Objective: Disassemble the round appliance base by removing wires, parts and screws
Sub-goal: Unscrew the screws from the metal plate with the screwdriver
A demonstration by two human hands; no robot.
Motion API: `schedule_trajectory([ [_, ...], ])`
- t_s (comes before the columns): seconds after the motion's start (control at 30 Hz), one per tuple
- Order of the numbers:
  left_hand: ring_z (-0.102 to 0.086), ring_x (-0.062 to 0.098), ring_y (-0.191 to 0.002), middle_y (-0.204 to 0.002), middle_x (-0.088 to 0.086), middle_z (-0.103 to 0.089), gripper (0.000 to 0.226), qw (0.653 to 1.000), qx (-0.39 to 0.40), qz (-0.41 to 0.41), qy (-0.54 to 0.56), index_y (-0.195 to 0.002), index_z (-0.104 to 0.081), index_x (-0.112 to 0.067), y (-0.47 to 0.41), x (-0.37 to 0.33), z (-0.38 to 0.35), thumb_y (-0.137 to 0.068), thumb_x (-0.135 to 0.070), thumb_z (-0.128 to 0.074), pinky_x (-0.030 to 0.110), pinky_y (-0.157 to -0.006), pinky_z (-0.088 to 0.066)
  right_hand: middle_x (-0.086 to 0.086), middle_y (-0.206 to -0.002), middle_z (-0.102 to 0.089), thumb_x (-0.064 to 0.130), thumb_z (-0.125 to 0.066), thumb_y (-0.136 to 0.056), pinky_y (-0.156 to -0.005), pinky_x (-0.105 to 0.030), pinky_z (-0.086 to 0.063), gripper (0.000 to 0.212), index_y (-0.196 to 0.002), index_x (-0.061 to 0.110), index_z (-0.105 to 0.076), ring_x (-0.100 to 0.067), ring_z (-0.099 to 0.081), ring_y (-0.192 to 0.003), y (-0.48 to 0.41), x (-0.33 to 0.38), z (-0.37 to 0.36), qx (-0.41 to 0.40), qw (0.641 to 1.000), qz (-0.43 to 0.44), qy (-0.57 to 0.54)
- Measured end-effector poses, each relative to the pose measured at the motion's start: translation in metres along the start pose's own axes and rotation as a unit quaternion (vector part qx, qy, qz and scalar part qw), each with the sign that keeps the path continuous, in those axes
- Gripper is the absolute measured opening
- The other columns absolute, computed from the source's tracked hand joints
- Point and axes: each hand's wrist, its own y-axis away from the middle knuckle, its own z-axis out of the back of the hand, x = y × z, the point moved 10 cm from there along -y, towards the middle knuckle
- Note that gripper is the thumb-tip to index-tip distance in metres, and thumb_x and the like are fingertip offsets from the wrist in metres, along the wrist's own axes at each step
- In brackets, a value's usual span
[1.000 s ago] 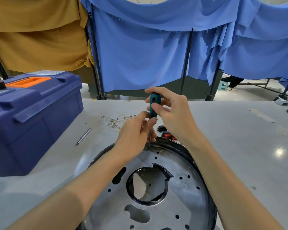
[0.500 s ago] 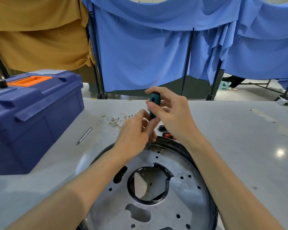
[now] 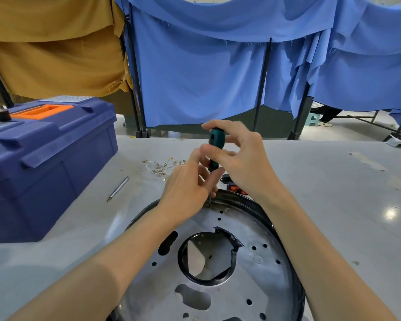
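Observation:
The round appliance base (image 3: 259, 269), a silver metal disc with a black rim and a central hole, lies on the grey table in front of me. A screwdriver with a teal handle (image 3: 215, 144) stands upright, its tip on the disc near the far rim. My right hand (image 3: 241, 158) pinches the handle from the right. My left hand (image 3: 185, 184) holds the lower handle and shaft with curled fingers, hiding most of the shaft. Removed white wires with metal terminals (image 3: 162, 166) lie on the table beyond the base.
A blue toolbox (image 3: 44, 163) with an orange handle stands at the left. A metal pen-like tool (image 3: 118, 188) lies beside it. Small black and red parts (image 3: 232, 185) lie behind the base rim. Blue and tan curtains hang behind the table.
My right fingers have shifted round the teal handle, as in turning it. The screwdriver stays upright on the same spot and the left hand keeps its hold.

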Motion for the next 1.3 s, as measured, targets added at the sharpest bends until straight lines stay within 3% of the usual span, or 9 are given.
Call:
schedule_trajectory([
  [0.13, -0.069, 0.016, -0.062, -0.068, -0.001, -0.070, 0.022, 1.000, -0.006, 0.001, -0.011, -0.091, -0.044, -0.025, 0.001, 0.000, 0.000, -0.093, -0.043, -0.056, 0.048, -0.070, -0.057, -0.002, -0.102, -0.057, 0.010, -0.072, -0.083, -0.083, -0.023, -0.051, 0.039, -0.117, 0.029, -0.067, -0.007, -0.056, -0.089, 0.000, 0.001, 0.007, -0.022, 1.000, 0.007, 0.020],
  [0.27, -0.069, 0.018, -0.063, -0.068, -0.002, -0.069, 0.019, 0.999, 0.010, -0.026, -0.039, -0.100, -0.046, -0.024, 0.001, -0.005, -0.004, -0.099, -0.041, -0.039, 0.048, -0.071, -0.057, -0.002, -0.103, -0.066, -0.006, -0.062, -0.086, -0.082, -0.018, -0.053, 0.048, -0.123, 0.024, -0.064, -0.016, -0.059, -0.093, -0.001, 0.002, 0.005, -0.008, 1.000, 0.009, 0.028],
  [0.5, -0.069, 0.018, -0.064, -0.066, 0.000, -0.070, 0.036, 1.000, 0.001, 0.002, -0.025, -0.105, -0.052, -0.014, -0.001, -0.001, 0.001, -0.092, -0.047, -0.051, 0.048, -0.074, -0.055, 0.010, -0.098, -0.053, 0.023, -0.070, -0.086, -0.080, -0.021, -0.052, 0.025, -0.110, 0.033, -0.065, -0.005, -0.056, -0.088, -0.001, 0.001, -0.002, 0.001, 1.000, 0.013, 0.026],
  [0.6, -0.069, 0.018, -0.063, -0.066, 0.001, -0.070, 0.035, 1.000, -0.002, 0.008, -0.013, -0.092, -0.049, -0.019, 0.001, 0.001, 0.002, -0.091, -0.053, -0.047, 0.049, -0.072, -0.056, 0.002, -0.096, -0.058, 0.018, -0.069, -0.087, -0.075, -0.018, -0.049, 0.034, -0.119, 0.029, -0.065, -0.006, -0.054, -0.077, -0.002, 0.003, 0.003, -0.015, 0.999, 0.023, 0.035],
  [0.7, -0.069, 0.017, -0.064, -0.069, -0.002, -0.070, 0.021, 0.999, 0.008, -0.012, -0.047, -0.093, -0.048, -0.023, 0.001, -0.003, -0.001, -0.100, -0.041, -0.039, 0.048, -0.072, -0.055, 0.003, -0.098, -0.063, 0.005, -0.061, -0.091, -0.071, -0.013, -0.047, 0.041, -0.125, 0.027, -0.062, -0.003, -0.056, -0.072, -0.002, 0.002, 0.005, -0.016, 0.999, 0.021, 0.036],
  [0.83, -0.068, 0.014, -0.061, -0.068, -0.003, -0.070, 0.024, 0.997, 0.000, -0.016, -0.071, -0.095, -0.047, -0.020, 0.001, -0.005, 0.000, -0.096, -0.044, -0.045, 0.046, -0.071, -0.055, 0.001, -0.101, -0.066, 0.000, -0.053, -0.094, -0.078, -0.017, -0.052, 0.034, -0.117, 0.023, -0.063, -0.014, -0.062, -0.090, -0.002, 0.000, 0.001, 0.008, 1.000, 0.011, 0.027],
  [1.0, -0.066, 0.011, -0.061, -0.069, -0.005, -0.069, 0.037, 0.999, -0.006, -0.008, -0.046, -0.120, -0.052, -0.021, 0.001, -0.006, 0.004, -0.092, -0.045, -0.054, 0.044, -0.071, -0.056, -0.002, -0.103, -0.058, 0.020, -0.073, -0.083, -0.078, -0.018, -0.052, 0.032, -0.113, 0.027, -0.067, -0.007, -0.057, -0.091, 0.000, 0.005, -0.002, 0.014, 1.000, 0.017, 0.002],
  [1.17, -0.070, 0.013, -0.062, -0.073, -0.007, -0.070, 0.034, 0.999, 0.005, -0.016, -0.038, -0.104, -0.053, -0.016, 0.002, -0.006, 0.000, -0.097, -0.047, -0.039, 0.045, -0.073, -0.056, 0.001, -0.103, -0.065, 0.006, -0.065, -0.089, -0.080, -0.019, -0.052, 0.048, -0.130, 0.030, -0.059, -0.005, -0.058, -0.077, -0.001, 0.002, 0.004, -0.004, 1.000, 0.007, 0.013],
  [1.3, -0.071, 0.015, -0.063, -0.073, -0.005, -0.072, 0.017, 1.000, -0.001, -0.003, -0.017, -0.095, -0.050, -0.021, 0.000, -0.001, -0.001, -0.100, -0.036, -0.045, 0.047, -0.075, -0.056, -0.004, -0.103, -0.065, -0.005, -0.049, -0.094, -0.087, -0.029, -0.054, 0.044, -0.126, 0.023, -0.059, -0.016, -0.065, -0.087, 0.000, 0.001, -0.001, 0.010, 1.000, 0.009, 0.018],
])
